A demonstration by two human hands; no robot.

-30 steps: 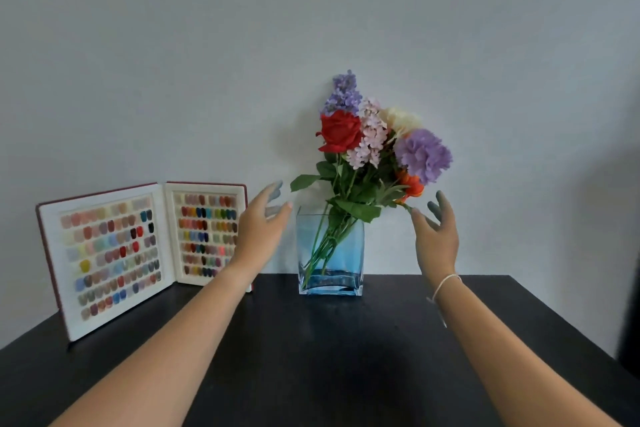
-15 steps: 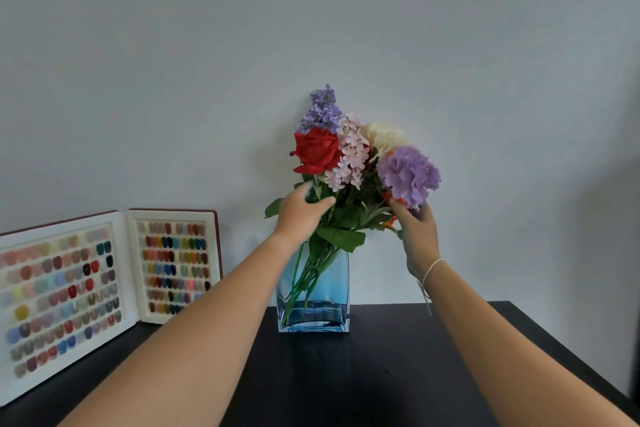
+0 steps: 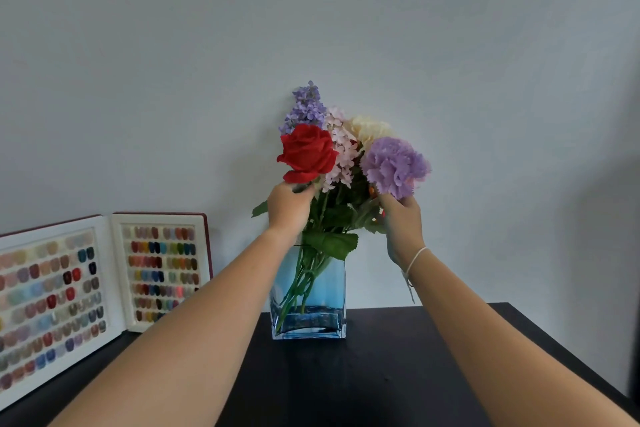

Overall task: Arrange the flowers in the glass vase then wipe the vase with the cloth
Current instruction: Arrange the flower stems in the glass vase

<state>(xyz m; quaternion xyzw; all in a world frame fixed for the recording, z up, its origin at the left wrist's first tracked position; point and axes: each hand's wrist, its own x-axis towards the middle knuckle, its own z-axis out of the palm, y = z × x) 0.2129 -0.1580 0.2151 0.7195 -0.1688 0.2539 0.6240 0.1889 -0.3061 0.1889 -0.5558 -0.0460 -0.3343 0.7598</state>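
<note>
Head view, left to right: your left hand (image 3: 289,206) has its fingers curled round the stem just under the red rose (image 3: 308,153). The glass vase (image 3: 308,298) stands on the dark tabletop (image 3: 381,374) against the wall, its flowers bunched and leaning a little right. Your right hand (image 3: 401,222) pinches the stem below the purple carnation (image 3: 394,166). The stems look light and springy, so take them low under the heads, not by the petals. The glass is likely slick and breakable; steady it by its flat sides.

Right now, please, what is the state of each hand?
Left hand: grips the stem just under the red rose.
Right hand: grips the stem under the purple carnation.
</note>
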